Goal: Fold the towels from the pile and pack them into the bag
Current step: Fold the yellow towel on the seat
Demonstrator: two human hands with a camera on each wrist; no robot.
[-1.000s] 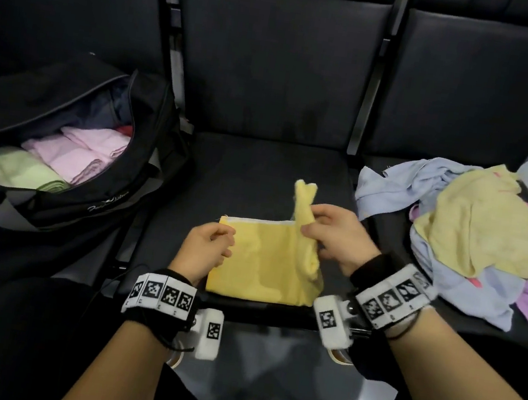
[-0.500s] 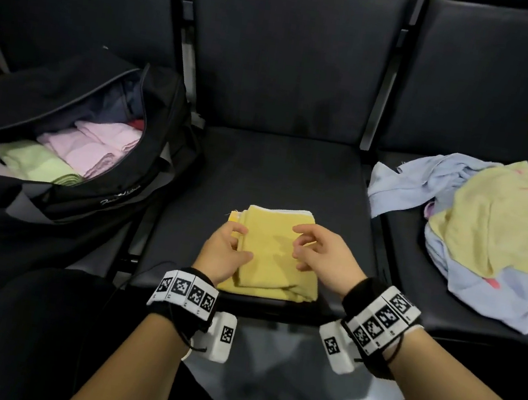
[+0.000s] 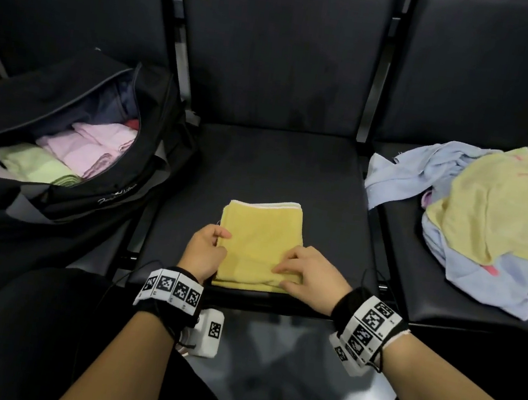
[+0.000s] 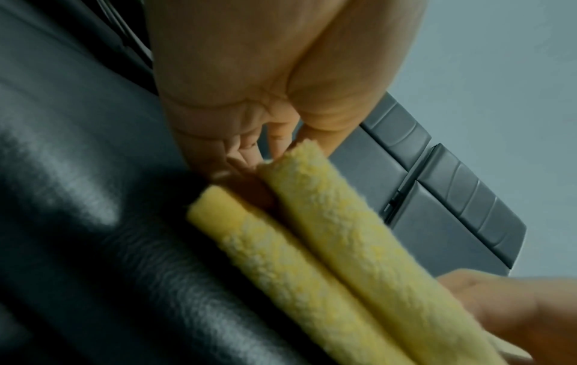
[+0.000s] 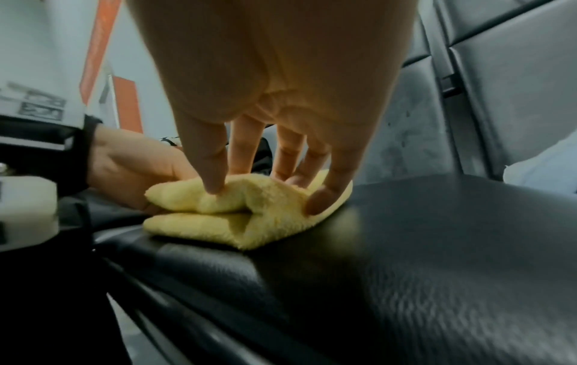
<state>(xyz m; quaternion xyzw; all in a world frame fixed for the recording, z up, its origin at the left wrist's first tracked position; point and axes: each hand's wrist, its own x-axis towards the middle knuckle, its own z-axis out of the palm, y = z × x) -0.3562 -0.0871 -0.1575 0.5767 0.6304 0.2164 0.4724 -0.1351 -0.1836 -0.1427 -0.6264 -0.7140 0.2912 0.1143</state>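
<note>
the yellow towel (image 3: 260,243) lies folded on the middle seat (image 3: 260,165), between bag (image 3: 70,145) and pile (image 3: 489,224). left hand (image 3: 204,252) pinches its near-left edge; right hand (image 3: 309,277) presses flat with straight fingers, probably steadying the layers for another fold.

waiting area, row of linked black padded seats (image 3: 269,173) (metal frame), grey floor

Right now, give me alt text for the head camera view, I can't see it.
Two hands hold a folded yellow towel on the middle black seat: the left hand grips its left edge, the right hand presses its near right corner. An open black bag with folded towels sits left; a loose towel pile lies right.
</note>
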